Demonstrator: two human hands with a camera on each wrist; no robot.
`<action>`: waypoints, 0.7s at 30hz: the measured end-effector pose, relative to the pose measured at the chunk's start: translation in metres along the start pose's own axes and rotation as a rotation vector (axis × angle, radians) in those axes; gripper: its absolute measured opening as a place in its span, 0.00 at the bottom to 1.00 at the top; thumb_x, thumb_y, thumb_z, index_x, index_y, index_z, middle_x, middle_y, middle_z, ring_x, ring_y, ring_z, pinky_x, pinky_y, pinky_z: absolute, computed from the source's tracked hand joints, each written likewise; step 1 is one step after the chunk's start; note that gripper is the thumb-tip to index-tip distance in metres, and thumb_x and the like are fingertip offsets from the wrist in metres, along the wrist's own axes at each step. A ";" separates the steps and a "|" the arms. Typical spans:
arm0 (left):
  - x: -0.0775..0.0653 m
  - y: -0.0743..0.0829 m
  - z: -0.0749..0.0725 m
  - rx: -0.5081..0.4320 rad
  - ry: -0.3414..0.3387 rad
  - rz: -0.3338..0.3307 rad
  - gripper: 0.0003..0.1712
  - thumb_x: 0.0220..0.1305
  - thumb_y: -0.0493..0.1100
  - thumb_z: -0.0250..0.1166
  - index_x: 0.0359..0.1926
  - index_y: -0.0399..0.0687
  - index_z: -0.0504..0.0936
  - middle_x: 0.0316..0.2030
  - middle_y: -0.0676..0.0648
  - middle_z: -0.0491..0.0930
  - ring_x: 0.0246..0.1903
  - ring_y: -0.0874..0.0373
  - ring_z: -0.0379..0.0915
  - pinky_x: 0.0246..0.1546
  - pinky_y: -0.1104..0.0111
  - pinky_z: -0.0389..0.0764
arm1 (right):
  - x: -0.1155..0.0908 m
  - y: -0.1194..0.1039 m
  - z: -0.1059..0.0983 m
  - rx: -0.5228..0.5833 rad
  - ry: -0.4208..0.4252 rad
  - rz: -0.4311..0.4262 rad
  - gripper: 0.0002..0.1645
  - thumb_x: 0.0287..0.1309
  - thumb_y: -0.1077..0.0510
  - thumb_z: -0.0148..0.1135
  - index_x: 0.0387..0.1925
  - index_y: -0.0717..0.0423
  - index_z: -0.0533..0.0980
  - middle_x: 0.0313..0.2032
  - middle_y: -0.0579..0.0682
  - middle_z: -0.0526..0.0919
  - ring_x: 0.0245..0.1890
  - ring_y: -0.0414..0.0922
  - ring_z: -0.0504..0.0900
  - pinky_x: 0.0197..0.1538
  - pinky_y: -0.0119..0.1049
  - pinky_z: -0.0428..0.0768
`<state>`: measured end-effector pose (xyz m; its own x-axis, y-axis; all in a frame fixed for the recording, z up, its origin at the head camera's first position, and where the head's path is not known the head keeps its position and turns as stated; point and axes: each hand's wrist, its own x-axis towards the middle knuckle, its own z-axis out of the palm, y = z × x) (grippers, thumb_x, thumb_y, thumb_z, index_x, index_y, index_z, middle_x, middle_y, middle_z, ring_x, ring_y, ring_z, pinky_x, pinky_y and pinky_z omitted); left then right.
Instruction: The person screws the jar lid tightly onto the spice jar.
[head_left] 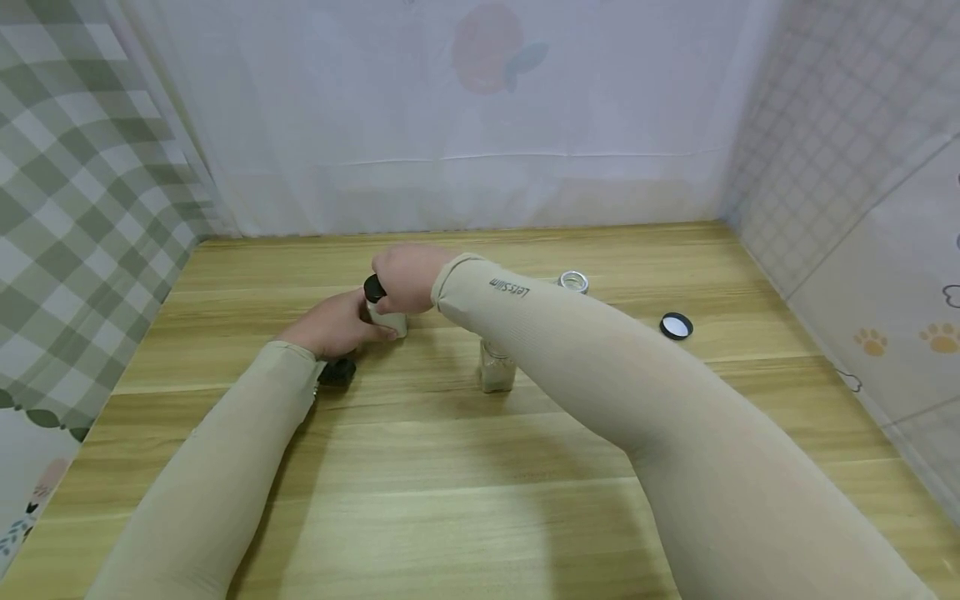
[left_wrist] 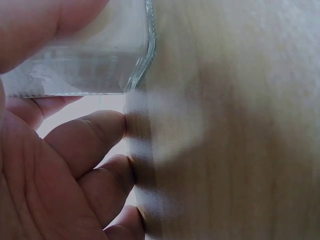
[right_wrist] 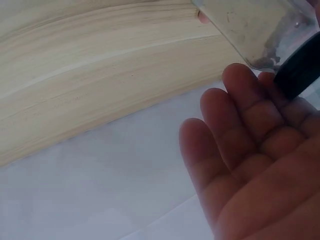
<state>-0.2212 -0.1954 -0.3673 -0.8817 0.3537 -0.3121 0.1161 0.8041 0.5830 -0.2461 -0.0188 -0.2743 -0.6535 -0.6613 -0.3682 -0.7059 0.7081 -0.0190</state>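
At the left back of the table, my left hand grips a small clear glass jar with pale contents. In the left wrist view the thumb lies over the jar's glass wall, and the other fingertips touch the wooden table. My right hand reaches across from the right and pinches the black lid at the jar's mouth. The right wrist view shows the lid tilted with the jar; the outer fingers extend loosely beside it. How tightly the lid sits is hidden.
A second glass jar stands under the right forearm, its top partly covered. Behind that arm is a silvery round ring or lid. A black lid with a white liner lies at right. A dark object shows beneath the left wrist.
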 end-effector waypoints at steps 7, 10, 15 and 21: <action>0.000 0.000 0.000 0.005 -0.001 0.013 0.41 0.69 0.61 0.71 0.76 0.60 0.67 0.70 0.42 0.75 0.66 0.40 0.73 0.65 0.43 0.73 | -0.002 0.002 -0.001 0.050 0.011 -0.004 0.27 0.76 0.40 0.59 0.63 0.53 0.71 0.54 0.48 0.81 0.50 0.43 0.79 0.56 0.37 0.78; 0.000 0.000 0.000 0.005 -0.004 0.012 0.40 0.69 0.61 0.71 0.75 0.59 0.68 0.68 0.41 0.77 0.65 0.40 0.74 0.65 0.43 0.74 | -0.003 0.002 -0.001 0.051 0.007 -0.017 0.25 0.77 0.42 0.59 0.63 0.53 0.72 0.55 0.48 0.81 0.51 0.43 0.79 0.58 0.38 0.78; 0.001 -0.001 0.000 -0.006 -0.007 0.012 0.39 0.68 0.61 0.71 0.75 0.59 0.68 0.69 0.41 0.76 0.67 0.40 0.73 0.66 0.42 0.73 | -0.003 0.001 -0.001 0.053 -0.012 -0.010 0.25 0.78 0.43 0.58 0.64 0.53 0.71 0.55 0.48 0.80 0.52 0.43 0.79 0.58 0.38 0.79; -0.001 0.001 0.000 -0.007 -0.005 0.005 0.39 0.68 0.60 0.71 0.75 0.61 0.68 0.67 0.43 0.77 0.64 0.41 0.75 0.64 0.44 0.74 | -0.004 0.000 -0.002 0.034 -0.023 0.003 0.29 0.78 0.40 0.56 0.66 0.55 0.70 0.56 0.49 0.80 0.52 0.43 0.79 0.58 0.37 0.78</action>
<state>-0.2205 -0.1948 -0.3664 -0.8790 0.3601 -0.3125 0.1176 0.7990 0.5897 -0.2439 -0.0168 -0.2715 -0.6485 -0.6540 -0.3896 -0.6943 0.7180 -0.0495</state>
